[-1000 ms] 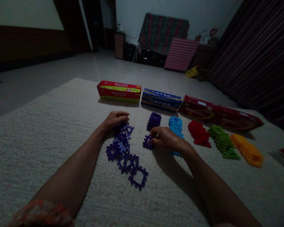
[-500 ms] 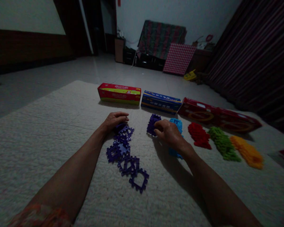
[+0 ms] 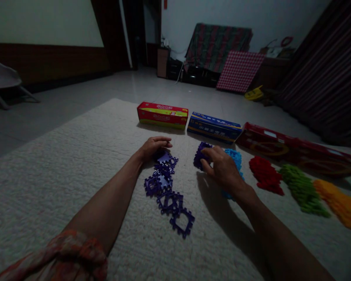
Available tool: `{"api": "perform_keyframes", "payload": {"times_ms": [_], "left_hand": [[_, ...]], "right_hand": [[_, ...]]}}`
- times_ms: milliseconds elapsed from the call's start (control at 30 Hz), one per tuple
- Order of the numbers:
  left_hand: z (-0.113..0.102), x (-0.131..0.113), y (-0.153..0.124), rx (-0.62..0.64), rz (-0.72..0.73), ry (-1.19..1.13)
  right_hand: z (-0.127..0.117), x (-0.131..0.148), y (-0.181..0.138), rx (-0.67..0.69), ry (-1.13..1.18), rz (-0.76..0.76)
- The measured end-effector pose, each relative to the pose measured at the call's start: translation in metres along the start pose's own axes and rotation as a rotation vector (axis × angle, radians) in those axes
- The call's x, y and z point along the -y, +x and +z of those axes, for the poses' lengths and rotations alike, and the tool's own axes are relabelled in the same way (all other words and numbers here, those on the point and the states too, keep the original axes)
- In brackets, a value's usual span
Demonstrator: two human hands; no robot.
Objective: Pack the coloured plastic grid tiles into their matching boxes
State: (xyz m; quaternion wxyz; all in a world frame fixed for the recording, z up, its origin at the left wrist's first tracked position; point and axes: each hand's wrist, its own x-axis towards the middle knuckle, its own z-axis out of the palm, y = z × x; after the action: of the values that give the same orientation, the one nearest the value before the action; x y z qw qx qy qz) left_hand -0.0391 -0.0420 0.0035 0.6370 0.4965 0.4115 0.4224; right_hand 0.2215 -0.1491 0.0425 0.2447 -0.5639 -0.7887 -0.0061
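Observation:
Several purple interlocking plastic tiles [image 3: 183, 221], with notched edges and some with cut-out middles, lie in a loose overlapping line on the cream quilted mat. At its far end, my left hand [image 3: 155, 147] rests beside and partly over the last tiles, its fingers stretched out. To the right stands a small stack of purple tiles [image 3: 199, 156]. My right hand [image 3: 222, 166] reaches over the near side of this stack, thumb and fingers apart, the fingertips at its edge. A pile of light blue tiles [image 3: 234, 156] is partly hidden behind that hand.
Piles of red tiles [image 3: 265, 173], green tiles [image 3: 304, 191] and orange tiles [image 3: 341, 205] continue to the right. Behind them stand a red and yellow box [image 3: 163, 116], a blue box [image 3: 214, 127] and dark red boxes [image 3: 298, 150]. The mat [image 3: 84, 156] lies on a tiled floor.
The view has turned left, so everything sits further right in the picture. My right thumb and fingers have spread apart at the purple stack. My left hand stays by the line of tiles.

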Motion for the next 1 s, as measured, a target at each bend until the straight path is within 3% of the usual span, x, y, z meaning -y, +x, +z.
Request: {"api": "perform_keyframes", "payload": {"times_ms": [233, 367, 533, 667, 800, 1000], "left_hand": [[-0.002, 0.000, -0.002, 0.160, -0.114, -0.119], [0.000, 0.002, 0.001, 0.074, -0.039, -0.160], [0.005, 0.000, 0.000, 0.025, -0.027, -0.202], [0.004, -0.001, -0.001, 0.016, -0.029, -0.218], [0.003, 0.001, 0.002, 0.001, -0.024, -0.301], [0.003, 0.002, 0.006, -0.043, 0.004, -0.396]], "right_hand": [[0.025, 0.024, -0.008, 0.150, 0.244, -0.150], [0.048, 0.030, -0.009, 0.138, 0.323, -0.208], [0.065, 0.031, -0.006, 0.134, 0.251, -0.152], [0.069, 0.032, -0.004, 0.109, 0.235, -0.192], [0.069, 0.039, 0.003, 0.093, 0.268, -0.329], [0.063, 0.050, 0.023, 0.240, 0.252, -0.448]]}}
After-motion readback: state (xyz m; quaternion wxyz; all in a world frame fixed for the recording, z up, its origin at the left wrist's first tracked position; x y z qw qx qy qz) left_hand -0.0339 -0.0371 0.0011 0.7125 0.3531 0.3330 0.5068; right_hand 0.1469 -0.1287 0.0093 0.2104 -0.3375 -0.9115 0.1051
